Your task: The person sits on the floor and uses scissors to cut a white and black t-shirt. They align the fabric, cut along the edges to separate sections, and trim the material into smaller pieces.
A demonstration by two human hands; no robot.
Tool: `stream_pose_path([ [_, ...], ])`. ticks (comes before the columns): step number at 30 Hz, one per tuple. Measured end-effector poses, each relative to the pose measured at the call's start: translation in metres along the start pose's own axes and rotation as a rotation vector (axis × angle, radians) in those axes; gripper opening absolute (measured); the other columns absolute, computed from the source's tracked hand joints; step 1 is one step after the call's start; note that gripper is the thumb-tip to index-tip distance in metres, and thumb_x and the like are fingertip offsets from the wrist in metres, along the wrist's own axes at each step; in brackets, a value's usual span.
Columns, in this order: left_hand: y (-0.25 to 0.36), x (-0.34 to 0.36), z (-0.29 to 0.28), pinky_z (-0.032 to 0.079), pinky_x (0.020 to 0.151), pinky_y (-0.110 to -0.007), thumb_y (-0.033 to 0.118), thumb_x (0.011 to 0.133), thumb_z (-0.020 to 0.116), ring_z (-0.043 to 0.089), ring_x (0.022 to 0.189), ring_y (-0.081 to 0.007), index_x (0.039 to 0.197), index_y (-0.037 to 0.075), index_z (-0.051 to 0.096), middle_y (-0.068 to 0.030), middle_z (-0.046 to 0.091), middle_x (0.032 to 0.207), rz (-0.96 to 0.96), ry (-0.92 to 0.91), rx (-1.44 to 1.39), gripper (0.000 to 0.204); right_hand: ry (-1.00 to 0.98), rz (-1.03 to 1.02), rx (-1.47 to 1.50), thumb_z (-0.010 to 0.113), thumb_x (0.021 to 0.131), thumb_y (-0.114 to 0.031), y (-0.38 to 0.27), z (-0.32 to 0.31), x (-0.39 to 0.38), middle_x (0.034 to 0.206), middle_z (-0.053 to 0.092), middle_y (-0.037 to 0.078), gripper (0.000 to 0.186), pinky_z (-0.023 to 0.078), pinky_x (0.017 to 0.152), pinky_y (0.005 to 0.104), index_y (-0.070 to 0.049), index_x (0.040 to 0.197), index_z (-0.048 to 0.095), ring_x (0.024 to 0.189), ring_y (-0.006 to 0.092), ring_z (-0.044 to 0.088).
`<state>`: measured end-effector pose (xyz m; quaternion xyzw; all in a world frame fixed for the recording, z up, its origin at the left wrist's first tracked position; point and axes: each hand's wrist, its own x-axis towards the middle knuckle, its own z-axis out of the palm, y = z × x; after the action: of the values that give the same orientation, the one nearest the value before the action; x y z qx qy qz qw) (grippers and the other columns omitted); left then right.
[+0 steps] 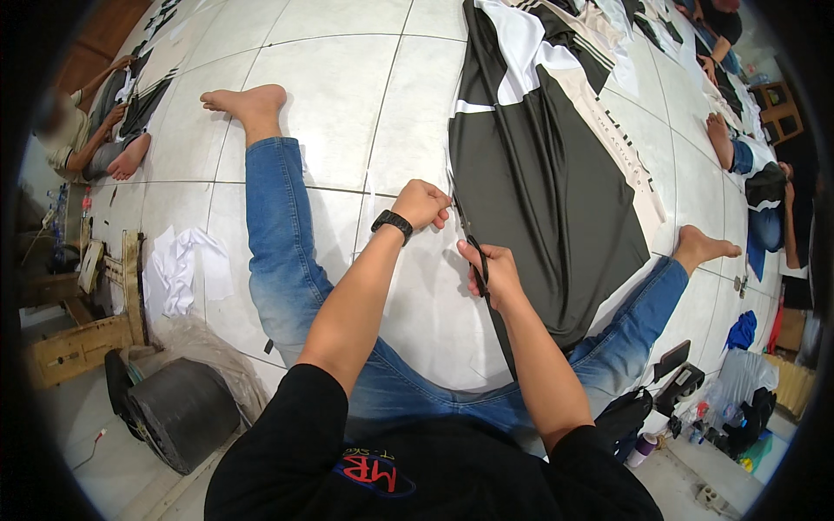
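Note:
A long dark fabric piece (539, 191) with white sections lies over the tiles between my outstretched legs, its left side close to both hands. My left hand (424, 205), with a black watch (393, 224) on the wrist, pinches the thin pale edge of this fabric between thumb and fingers. Just below and right of it, my right hand (497, 271) grips black-handled scissors (479, 266). Their blades point away from me along the fabric's left edge. How far the blades are apart is hard to make out.
White cloth scraps (184, 269) lie left of my leg. A dark roll (184, 412) and a wooden frame (82, 347) stand at lower left. Other people sit with fabric at far left and right. A purple can (641, 450) is at lower right.

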<state>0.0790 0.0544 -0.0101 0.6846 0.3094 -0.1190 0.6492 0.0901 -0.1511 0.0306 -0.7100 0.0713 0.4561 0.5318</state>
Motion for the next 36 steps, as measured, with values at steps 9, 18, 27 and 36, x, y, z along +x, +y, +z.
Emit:
stream_pose_path([
  [9, -0.003, 0.0, -0.002, 0.049, 0.047, -0.029, 0.014, 0.087, 0.066, 0.065, 0.055, -0.0166, 0.091, -0.007, 0.068, -0.0102, 0.067, 0.069, 0.006, -0.009, -0.053, 0.022, 0.064, -0.008, 0.009, 0.079, 0.08, -0.049, -0.007, 0.017, 0.006, 0.055, 0.051, 0.004, 0.052, 0.04, 0.038, 0.0278, -0.001, 0.069, 0.061, 0.041, 0.0141, 0.051],
  [18, -0.003, 0.0, -0.003, 0.051, 0.049, -0.029, 0.013, 0.086, 0.064, 0.066, 0.055, -0.0163, 0.085, -0.006, 0.068, -0.0103, 0.068, 0.069, 0.012, -0.008, -0.033, 0.019, 0.091, -0.017, 0.057, 0.078, 0.081, -0.048, -0.002, 0.024, 0.009, 0.055, 0.051, 0.004, 0.051, 0.04, 0.038, 0.0279, -0.001, 0.071, 0.063, 0.042, 0.0146, 0.051],
  [27, 0.004, -0.006, -0.004, 0.047, 0.045, -0.029, 0.015, 0.086, 0.063, 0.068, 0.056, -0.0161, 0.084, -0.003, 0.068, -0.0093, 0.068, 0.069, -0.015, -0.015, -0.034, 0.019, 0.1, -0.02, 0.039, 0.079, 0.08, -0.045, -0.002, 0.025, 0.013, 0.055, 0.051, 0.005, 0.049, 0.04, 0.038, 0.0296, -0.001, 0.069, 0.062, 0.042, 0.0154, 0.051],
  [36, -0.005, -0.002, -0.003, 0.054, 0.053, -0.03, 0.012, 0.085, 0.063, 0.07, 0.058, -0.0193, 0.084, -0.006, 0.069, -0.0139, 0.071, 0.073, 0.035, -0.007, -0.027, 0.019, 0.102, -0.057, 0.05, 0.08, 0.079, -0.048, -0.022, 0.029, 0.025, 0.054, 0.051, 0.005, 0.051, 0.041, 0.037, 0.0288, -0.002, 0.069, 0.062, 0.041, 0.015, 0.052],
])
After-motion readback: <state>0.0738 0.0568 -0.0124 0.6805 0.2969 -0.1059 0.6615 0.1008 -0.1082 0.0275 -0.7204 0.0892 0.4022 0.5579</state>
